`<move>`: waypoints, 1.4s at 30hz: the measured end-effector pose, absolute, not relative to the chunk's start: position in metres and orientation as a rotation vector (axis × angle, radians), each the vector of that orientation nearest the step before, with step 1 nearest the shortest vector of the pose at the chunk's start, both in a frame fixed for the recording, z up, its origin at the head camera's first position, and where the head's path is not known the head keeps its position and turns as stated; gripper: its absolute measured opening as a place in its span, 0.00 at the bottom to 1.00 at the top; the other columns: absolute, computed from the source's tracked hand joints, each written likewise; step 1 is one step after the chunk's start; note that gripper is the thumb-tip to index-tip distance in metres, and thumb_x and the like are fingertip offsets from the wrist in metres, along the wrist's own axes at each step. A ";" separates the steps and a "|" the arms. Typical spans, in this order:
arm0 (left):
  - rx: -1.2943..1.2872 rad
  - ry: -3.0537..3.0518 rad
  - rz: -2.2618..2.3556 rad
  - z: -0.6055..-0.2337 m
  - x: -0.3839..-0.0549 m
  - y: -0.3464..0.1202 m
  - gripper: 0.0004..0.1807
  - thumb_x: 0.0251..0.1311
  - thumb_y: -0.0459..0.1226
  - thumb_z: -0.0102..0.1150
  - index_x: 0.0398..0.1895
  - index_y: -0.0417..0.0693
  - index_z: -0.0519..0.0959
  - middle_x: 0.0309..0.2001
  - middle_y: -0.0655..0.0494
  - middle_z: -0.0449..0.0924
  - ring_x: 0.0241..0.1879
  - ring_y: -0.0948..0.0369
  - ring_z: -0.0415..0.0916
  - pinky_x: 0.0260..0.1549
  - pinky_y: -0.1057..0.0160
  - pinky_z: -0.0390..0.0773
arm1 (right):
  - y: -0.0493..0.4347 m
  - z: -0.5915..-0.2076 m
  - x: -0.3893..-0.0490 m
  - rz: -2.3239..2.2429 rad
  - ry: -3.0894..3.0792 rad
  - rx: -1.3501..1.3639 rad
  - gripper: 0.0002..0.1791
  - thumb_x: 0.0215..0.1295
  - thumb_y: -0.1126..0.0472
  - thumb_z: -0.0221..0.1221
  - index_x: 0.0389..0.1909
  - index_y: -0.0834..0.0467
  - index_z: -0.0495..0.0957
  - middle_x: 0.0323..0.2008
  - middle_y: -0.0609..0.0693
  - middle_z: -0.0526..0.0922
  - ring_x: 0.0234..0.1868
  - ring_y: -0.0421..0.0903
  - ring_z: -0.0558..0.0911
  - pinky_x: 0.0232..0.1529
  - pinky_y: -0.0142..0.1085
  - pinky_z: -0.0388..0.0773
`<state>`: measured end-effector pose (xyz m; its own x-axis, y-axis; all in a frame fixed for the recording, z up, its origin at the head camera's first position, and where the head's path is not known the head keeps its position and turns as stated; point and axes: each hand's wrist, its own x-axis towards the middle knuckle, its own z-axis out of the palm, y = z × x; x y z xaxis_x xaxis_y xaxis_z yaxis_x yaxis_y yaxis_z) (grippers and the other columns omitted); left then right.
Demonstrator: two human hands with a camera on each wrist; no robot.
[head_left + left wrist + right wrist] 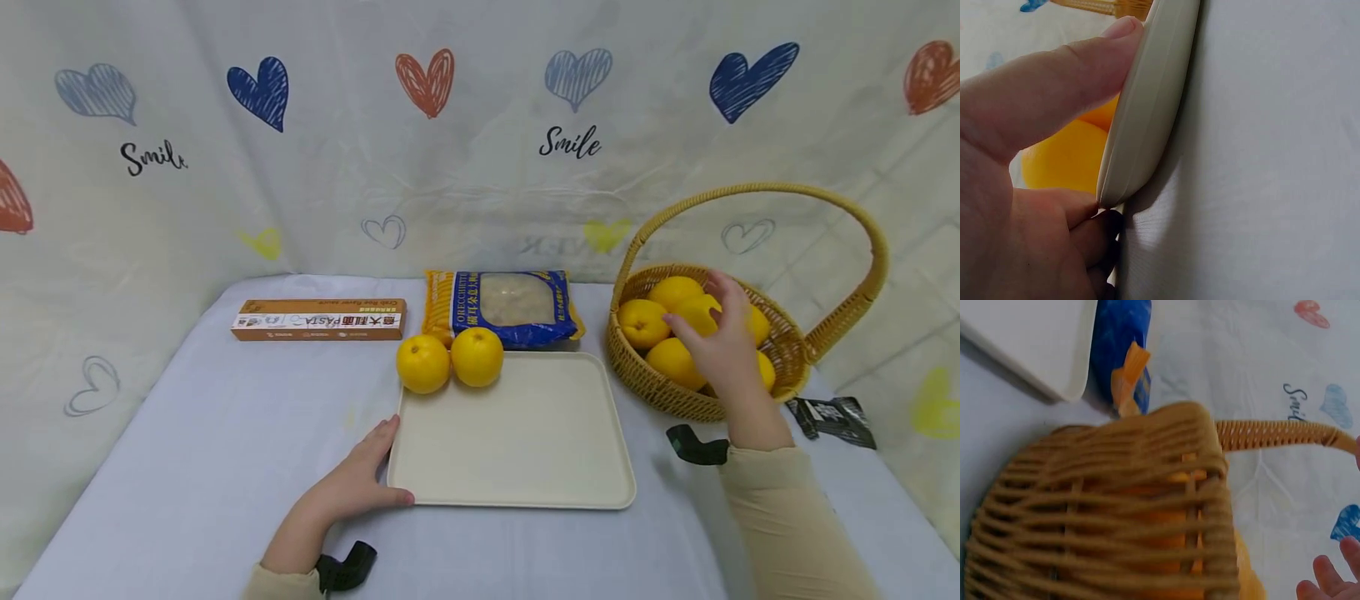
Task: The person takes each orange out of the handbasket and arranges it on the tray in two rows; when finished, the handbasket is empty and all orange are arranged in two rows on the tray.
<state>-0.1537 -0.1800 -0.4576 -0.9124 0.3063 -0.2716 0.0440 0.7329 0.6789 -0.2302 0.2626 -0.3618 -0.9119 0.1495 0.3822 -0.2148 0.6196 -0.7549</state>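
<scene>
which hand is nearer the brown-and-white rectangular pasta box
Left. The left hand is in front of the box, at the cream rectangular tray; the right hand is far right, over the tan woven basket.

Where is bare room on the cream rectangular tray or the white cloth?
Free: the cream rectangular tray, in front and right of its two round yellow fruits; the white cloth between the long brown box and the left hand. Crowded: behind the tray, where the blue plastic pasta bag lies, and the brown wicker basket, with yellow fruits beneath the right hand.
</scene>
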 end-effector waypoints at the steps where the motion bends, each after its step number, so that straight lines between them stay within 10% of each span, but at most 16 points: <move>1: 0.271 2.569 0.994 -0.458 -0.154 -0.180 0.61 0.35 0.53 0.71 0.70 0.43 0.46 0.71 0.44 0.44 0.70 0.46 0.41 0.65 0.43 0.48 | 0.268 -0.361 -0.229 1.194 -2.444 0.020 0.41 0.60 0.56 0.57 0.69 0.57 0.46 0.68 0.59 0.49 0.67 0.59 0.54 0.65 0.56 0.53; 19: 0.277 2.572 1.001 -0.462 -0.155 -0.180 0.61 0.34 0.53 0.71 0.70 0.42 0.47 0.71 0.44 0.45 0.71 0.46 0.41 0.66 0.43 0.48 | 0.311 -0.381 -0.235 0.923 -2.621 -0.138 0.42 0.61 0.48 0.54 0.69 0.61 0.46 0.70 0.63 0.43 0.69 0.63 0.41 0.66 0.61 0.40; 42: 0.249 2.572 1.000 -0.458 -0.153 -0.180 0.61 0.34 0.52 0.71 0.70 0.43 0.47 0.71 0.44 0.45 0.71 0.47 0.41 0.65 0.42 0.48 | 0.321 -0.393 -0.249 0.868 -2.782 -0.213 0.49 0.59 0.39 0.50 0.69 0.64 0.41 0.67 0.70 0.46 0.66 0.68 0.48 0.64 0.61 0.45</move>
